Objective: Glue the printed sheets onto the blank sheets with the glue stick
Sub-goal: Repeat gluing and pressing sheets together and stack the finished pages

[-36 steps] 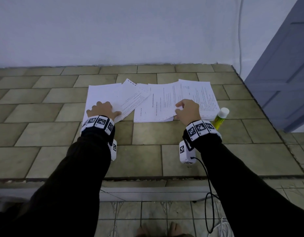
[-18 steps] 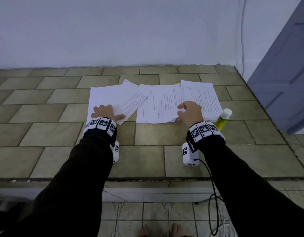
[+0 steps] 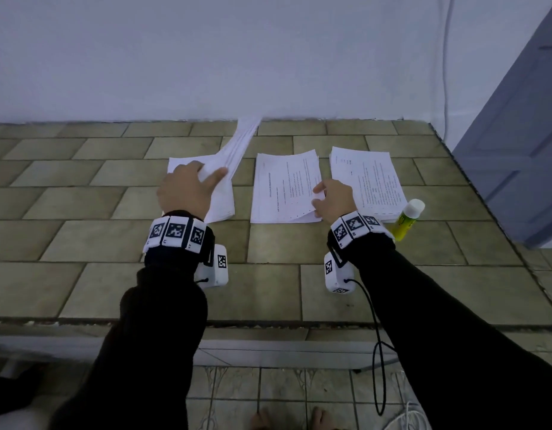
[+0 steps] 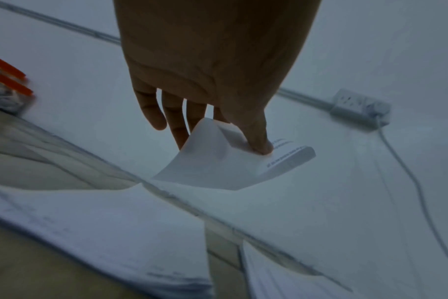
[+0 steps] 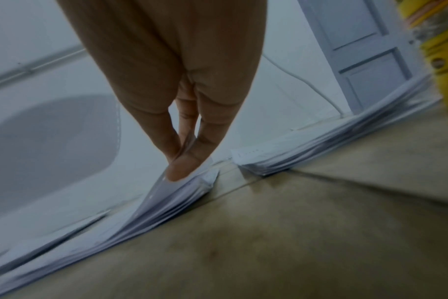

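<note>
From my remote station I see three paper piles on the tiled counter (image 3: pixel 82 240). My left hand (image 3: pixel 184 189) pinches a lifted printed sheet (image 3: pixel 237 144) between thumb and fingers; the sheet rises toward 12 o'clock, its far end reaching the wall line, over the blank sheets (image 3: pixel 220 200) lying at 11 o'clock. In the left wrist view the thumb (image 4: pixel 258 139) presses the curled paper against the fingers. My right hand (image 3: pixel 333 201) pinches the near right corner of the middle printed stack (image 3: pixel 284 187) at 12 o'clock; in the right wrist view the fingertips (image 5: pixel 179 168) clamp the top sheet's corner, raised off the pile. A second printed stack (image 3: pixel 367 178) lies at 1 o'clock, apart from the middle one. The glue stick (image 3: pixel 406 220), yellow-green with a white cap, lies at 2 o'clock, touching that stack's near right corner, capped and untouched. A grey door (image 3: pixel 522 144) stands at 3 o'clock. A power strip (image 4: pixel 358 107) shows on the wall.
</note>
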A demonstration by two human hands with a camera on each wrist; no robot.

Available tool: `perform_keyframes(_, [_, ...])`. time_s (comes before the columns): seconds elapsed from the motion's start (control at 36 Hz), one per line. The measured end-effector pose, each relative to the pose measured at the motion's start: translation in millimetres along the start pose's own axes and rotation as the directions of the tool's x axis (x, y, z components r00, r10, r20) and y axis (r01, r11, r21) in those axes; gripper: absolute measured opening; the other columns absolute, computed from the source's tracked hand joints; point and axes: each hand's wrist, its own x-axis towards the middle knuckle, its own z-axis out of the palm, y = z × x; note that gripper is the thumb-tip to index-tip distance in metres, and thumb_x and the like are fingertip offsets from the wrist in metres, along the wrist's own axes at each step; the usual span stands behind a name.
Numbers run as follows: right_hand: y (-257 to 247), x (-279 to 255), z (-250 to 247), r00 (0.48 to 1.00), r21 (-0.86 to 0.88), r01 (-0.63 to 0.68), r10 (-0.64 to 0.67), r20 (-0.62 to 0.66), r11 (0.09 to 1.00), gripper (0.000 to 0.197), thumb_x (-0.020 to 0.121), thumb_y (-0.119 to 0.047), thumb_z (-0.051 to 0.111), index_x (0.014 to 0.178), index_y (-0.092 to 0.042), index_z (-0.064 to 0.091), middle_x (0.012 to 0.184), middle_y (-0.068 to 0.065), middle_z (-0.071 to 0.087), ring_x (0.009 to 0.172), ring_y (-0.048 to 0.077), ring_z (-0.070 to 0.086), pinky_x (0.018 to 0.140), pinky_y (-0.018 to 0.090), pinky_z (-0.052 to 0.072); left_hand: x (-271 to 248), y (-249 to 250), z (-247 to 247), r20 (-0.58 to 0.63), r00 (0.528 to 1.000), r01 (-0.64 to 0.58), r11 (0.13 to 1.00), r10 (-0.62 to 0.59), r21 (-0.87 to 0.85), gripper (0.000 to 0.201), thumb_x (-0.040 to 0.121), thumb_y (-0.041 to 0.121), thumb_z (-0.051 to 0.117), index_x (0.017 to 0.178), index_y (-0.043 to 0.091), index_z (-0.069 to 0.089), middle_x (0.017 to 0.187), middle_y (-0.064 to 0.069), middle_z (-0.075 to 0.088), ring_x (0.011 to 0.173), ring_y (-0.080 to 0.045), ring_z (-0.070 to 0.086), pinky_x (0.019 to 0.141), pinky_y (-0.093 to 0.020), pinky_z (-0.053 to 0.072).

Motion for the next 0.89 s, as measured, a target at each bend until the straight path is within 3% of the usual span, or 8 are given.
perform_keyframes(0.08, [-8, 0, 2, 0.997, -0.213, 0.054, -0.039, 0.072, 0.976, 0.023, 0.096, -0.01, 0.053, 0.118, -0.003, 0.057, 0.118, 0.014, 0.059, 0.106, 0.029, 0.06, 0.078, 0.028, 0.046, -13, 9, -5, -0.032, 0.997, -0.072, 0.996, 0.07, -0.045, 0.078, 0.083, 0.079, 0.04, 0.12, 0.014, 0.064, 0.111, -0.009, 0.068, 0.1, -0.032, 0.061, 0.08, -0.046, 0.049])
perform_keyframes(0.28, [-14, -7, 7, 0.983, -0.476, 0.096, -0.008, 0.185, 0.874, 0.026, 0.099, -0.019, 0.047, 0.122, -0.009, 0.053, 0.126, 0.017, 0.048, 0.116, 0.031, 0.047, 0.091, 0.038, 0.046, -36, 18, -8, -0.065, 0.972, -0.228, 0.972, 0.225, -0.048, 0.063, 0.088, 0.069, 0.052, 0.116, 0.016, 0.068, 0.11, -0.01, 0.068, 0.1, -0.032, 0.059, 0.083, -0.048, 0.048])
perform_keyframes(0.44, [-12, -20, -11, 0.998, -0.402, 0.054, -0.035, 0.056, 0.914, 0.032, 0.103, -0.025, 0.039, 0.125, -0.009, 0.055, 0.128, 0.018, 0.043, 0.117, 0.034, 0.046, 0.094, 0.041, 0.043, -53, 9, -13, 0.035, 0.953, -0.298, 0.953, 0.3, -0.045, 0.062, 0.085, 0.07, 0.054, 0.125, 0.024, 0.064, 0.122, -0.003, 0.065, 0.109, -0.029, 0.055, 0.088, -0.047, 0.046])
perform_keyframes(0.56, [-5, -32, -44, 0.987, -0.251, 0.074, -0.107, -0.121, 0.965, 0.027, 0.099, -0.012, 0.043, 0.122, -0.005, 0.056, 0.123, 0.019, 0.047, 0.11, 0.035, 0.052, 0.087, 0.038, 0.043, -72, -2, -11, 0.115, 0.918, -0.365, 0.923, 0.378, -0.12, 0.058, 0.083, 0.062, 0.065, 0.127, 0.024, 0.064, 0.126, -0.001, 0.063, 0.113, -0.027, 0.053, 0.092, -0.046, 0.045])
perform_keyframes(0.64, [8, -43, -70, 0.95, -0.136, 0.175, -0.204, -0.237, 0.975, 0.022, 0.095, -0.011, 0.051, 0.116, -0.011, 0.059, 0.12, 0.012, 0.05, 0.104, 0.027, 0.055, 0.086, 0.029, 0.042, -84, -9, -3, 0.267, 0.854, -0.426, 0.895, 0.446, -0.134, 0.069, 0.079, 0.068, 0.063, 0.132, 0.024, 0.061, 0.131, -0.001, 0.06, 0.118, -0.026, 0.051, 0.098, -0.038, 0.041])
perform_keyframes(0.72, [20, -54, -88, 0.884, -0.116, 0.233, -0.26, -0.388, 0.966, 0.023, 0.091, -0.01, 0.056, 0.113, -0.012, 0.061, 0.117, 0.011, 0.056, 0.109, 0.026, 0.053, 0.088, 0.023, 0.035, -95, -15, 7, 0.381, 0.764, -0.494, 0.852, 0.521, -0.174, 0.087, 0.07, 0.082, 0.042, 0.135, 0.026, 0.058, 0.137, 0.001, 0.056, 0.124, -0.018, 0.047, 0.098, -0.022, 0.029])
perform_keyframes(0.81, [35, -62, -95, 0.858, -0.158, 0.186, -0.239, -0.454, 0.97, 0.033, 0.086, -0.01, 0.062, 0.119, -0.009, 0.057, 0.121, 0.014, 0.055, 0.117, 0.031, 0.048, 0.095, 0.033, 0.038, -104, -16, 15, 0.48, 0.699, -0.509, 0.84, 0.53, -0.187, 0.084, 0.073, 0.077, 0.052, 0.139, 0.025, 0.054, 0.145, 0.002, 0.05, 0.134, -0.014, 0.039, 0.104, -0.018, 0.022])
perform_keyframes(0.89, [52, -67, -96, 0.892, -0.11, 0.094, -0.133, -0.432, 0.989, 0.051, 0.083, -0.011, 0.068, 0.129, -0.005, 0.049, 0.13, 0.016, 0.05, 0.124, 0.032, 0.044, 0.101, 0.038, 0.035, -109, -15, 19, 0.577, 0.635, -0.544, 0.828, 0.514, -0.138, 0.09, 0.071, 0.08, 0.055, 0.144, 0.028, 0.048, 0.151, 0.004, 0.042, 0.137, -0.013, 0.034, 0.104, -0.017, 0.019])
